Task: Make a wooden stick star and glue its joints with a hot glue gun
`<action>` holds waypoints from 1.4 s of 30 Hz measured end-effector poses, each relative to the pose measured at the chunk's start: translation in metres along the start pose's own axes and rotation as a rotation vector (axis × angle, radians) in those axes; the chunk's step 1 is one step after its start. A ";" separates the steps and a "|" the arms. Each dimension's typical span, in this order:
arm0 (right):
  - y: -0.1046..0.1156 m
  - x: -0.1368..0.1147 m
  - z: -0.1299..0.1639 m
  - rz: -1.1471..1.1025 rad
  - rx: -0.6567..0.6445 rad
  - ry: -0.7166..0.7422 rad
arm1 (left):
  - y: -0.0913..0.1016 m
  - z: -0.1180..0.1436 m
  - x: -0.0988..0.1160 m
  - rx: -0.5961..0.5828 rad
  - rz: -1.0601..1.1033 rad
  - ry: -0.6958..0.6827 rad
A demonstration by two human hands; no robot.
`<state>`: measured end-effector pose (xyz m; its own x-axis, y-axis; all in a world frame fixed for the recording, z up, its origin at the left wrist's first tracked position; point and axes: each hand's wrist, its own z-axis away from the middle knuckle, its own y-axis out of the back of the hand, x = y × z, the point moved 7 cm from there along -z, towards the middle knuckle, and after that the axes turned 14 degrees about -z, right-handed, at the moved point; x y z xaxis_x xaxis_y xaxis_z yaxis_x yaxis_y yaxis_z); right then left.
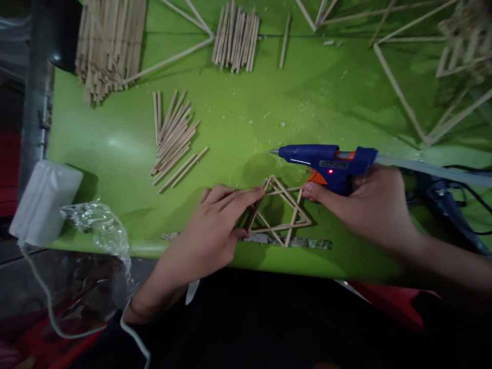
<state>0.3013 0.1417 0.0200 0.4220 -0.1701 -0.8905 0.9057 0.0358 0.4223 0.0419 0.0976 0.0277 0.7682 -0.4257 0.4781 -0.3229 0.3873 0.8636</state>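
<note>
Six-pointed star frame of thin tan wooden sticks (280, 226) at the glossy green table's (326, 97) near edge. Left hand (209, 233): fingers together, pinching its left side. Right hand (374, 202) grips blue-and-orange plastic glue gun (326, 161), thumb at star's upper-right tip; other fingers mostly hidden. Outline looks complete; can't tell if joints are bonded. Gun label unreadable.

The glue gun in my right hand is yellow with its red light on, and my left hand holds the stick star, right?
No, the head view shows the glue gun is blue, not yellow. Your right hand has it, red light on; your left hand holds the stick star.
</note>
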 end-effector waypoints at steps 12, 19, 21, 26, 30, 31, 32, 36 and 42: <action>0.001 0.004 0.001 0.062 -0.010 -0.038 | -0.001 -0.002 0.000 0.003 -0.015 -0.001; -0.001 0.001 0.001 0.055 -0.008 -0.021 | 0.000 -0.001 0.001 0.003 -0.017 -0.004; -0.001 0.001 0.000 0.052 -0.015 -0.019 | 0.000 -0.001 0.001 -0.001 -0.017 -0.006; 0.002 0.004 0.002 0.026 -0.025 -0.021 | -0.002 0.005 0.000 -0.032 -0.043 -0.026; 0.006 0.005 0.010 -0.085 0.010 -0.014 | 0.002 0.013 0.004 -0.014 -0.053 -0.104; 0.006 0.005 0.011 -0.103 0.017 -0.015 | 0.005 0.014 0.006 0.021 -0.038 -0.122; 0.007 0.005 0.013 -0.108 0.021 -0.015 | 0.007 0.016 0.007 0.065 -0.023 -0.135; 0.006 0.004 0.015 -0.067 0.018 -0.013 | 0.007 0.017 0.012 0.192 -0.068 -0.152; 0.008 0.005 0.016 -0.035 0.038 -0.035 | -0.002 0.016 0.016 0.239 -0.185 -0.179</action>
<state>0.3100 0.1259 0.0219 0.3876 -0.2052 -0.8987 0.9175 -0.0081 0.3976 0.0464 0.0772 0.0367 0.7237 -0.6154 0.3122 -0.3236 0.0969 0.9412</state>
